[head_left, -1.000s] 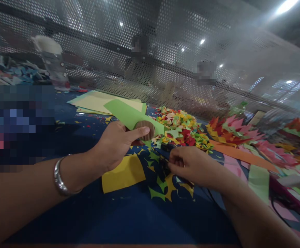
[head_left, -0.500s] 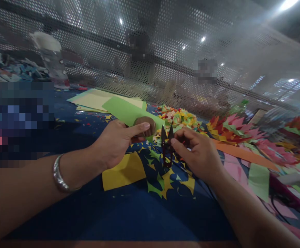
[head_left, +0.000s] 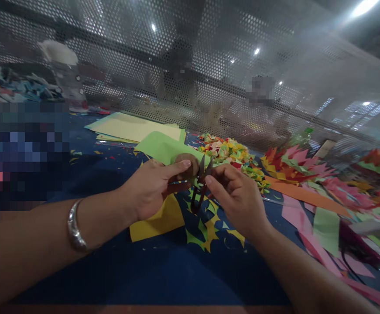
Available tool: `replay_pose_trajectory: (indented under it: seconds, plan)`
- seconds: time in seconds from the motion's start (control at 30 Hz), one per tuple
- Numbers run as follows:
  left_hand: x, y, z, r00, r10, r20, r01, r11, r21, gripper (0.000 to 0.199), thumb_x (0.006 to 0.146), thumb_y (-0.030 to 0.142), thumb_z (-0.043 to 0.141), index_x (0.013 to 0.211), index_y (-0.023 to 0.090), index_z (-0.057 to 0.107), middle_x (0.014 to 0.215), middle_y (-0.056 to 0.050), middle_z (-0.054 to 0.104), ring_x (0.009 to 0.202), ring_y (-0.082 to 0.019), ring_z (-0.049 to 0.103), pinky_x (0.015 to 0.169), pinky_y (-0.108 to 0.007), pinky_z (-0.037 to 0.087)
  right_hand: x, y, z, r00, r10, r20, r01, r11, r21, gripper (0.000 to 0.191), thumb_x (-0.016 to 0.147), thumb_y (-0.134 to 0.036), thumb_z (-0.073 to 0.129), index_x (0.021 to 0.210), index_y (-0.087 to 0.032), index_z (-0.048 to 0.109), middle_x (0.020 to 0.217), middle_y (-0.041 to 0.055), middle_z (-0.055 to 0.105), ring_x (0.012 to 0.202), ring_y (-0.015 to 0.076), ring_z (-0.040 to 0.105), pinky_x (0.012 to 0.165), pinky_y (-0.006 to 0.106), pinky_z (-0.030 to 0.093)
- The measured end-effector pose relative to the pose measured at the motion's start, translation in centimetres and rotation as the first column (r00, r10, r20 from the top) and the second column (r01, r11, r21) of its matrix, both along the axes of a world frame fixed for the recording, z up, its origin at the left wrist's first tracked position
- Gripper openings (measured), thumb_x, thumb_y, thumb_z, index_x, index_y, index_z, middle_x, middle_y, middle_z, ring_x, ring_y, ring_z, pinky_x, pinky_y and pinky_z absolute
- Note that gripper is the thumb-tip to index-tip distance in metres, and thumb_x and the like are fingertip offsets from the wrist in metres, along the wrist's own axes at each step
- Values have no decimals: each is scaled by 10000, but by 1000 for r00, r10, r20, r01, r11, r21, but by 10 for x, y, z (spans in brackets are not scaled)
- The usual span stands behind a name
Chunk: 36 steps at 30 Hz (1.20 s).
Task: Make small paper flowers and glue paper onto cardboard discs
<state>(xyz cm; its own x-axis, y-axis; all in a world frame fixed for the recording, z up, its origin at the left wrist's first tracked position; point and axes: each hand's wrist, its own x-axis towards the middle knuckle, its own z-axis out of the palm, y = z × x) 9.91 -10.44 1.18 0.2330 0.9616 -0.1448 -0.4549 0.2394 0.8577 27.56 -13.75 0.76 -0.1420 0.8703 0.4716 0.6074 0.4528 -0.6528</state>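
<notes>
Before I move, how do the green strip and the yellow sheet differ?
The left hand holds up the green paper strip; the yellow paper sheet lies on the table. A brown disc sits against the green paper strip; none shows on the yellow paper sheet. Both are paper.

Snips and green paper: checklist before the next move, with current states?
1. Left hand holds the green paper: ok, brown disc under the thumb.
2. Right hand holds the snips: ok.
3. Blades parted: ok, tips point up and away from the wearer.
4. Blades on the paper's edge: cannot tell, they overlap in this view.
5. Left fingers below the disc clear of the snips: cannot tell, depth unclear.
6. Tabletop below free of loose paper: not ok, yellow sheet and cut scraps lie there.
</notes>
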Motion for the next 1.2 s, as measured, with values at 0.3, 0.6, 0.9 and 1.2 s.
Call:
replay_pose_trajectory:
  seconds: [0.3,0.6,0.9,1.2]
  plan:
    - [2,2,-1,985,-53,167,43,997,59,111,779,112,725,673,100,694,694,-6,644,674,-106,601,683,-236,573,-9,-2,-6,994,68,-89,-72,996,-45,165,946,-379,590,931,-215,579,819,15,627,731,146,608,661,250,484]
    - [0,3,-3,984,-102,144,76,982,175,143,740,218,789,691,133,685,740,-1,646,769,-141,617,753,-284,551,-18,-6,-9,935,83,-344,-122,988,-92,192,967,-426,557,987,-244,501,793,-17,623,644,125,640,578,240,518]
    - [-3,13,-4,982,87,167,-105,989,102,144,668,192,842,762,121,758,832,-39,741,767,-120,632,691,-215,474,-18,-5,-5,844,1,-537,-159,955,-249,293,926,-448,612,1097,-223,535,714,-68,542,363,15,367,290,147,252]
    - [0,7,-6,975,71,212,-97,989,114,212,658,202,855,839,143,763,858,-27,760,767,-129,663,729,-239,505,-24,-4,-3,748,-81,-659,-232,898,-374,326,874,-475,662,771,-197,528,643,-74,522,351,4,324,278,109,210]
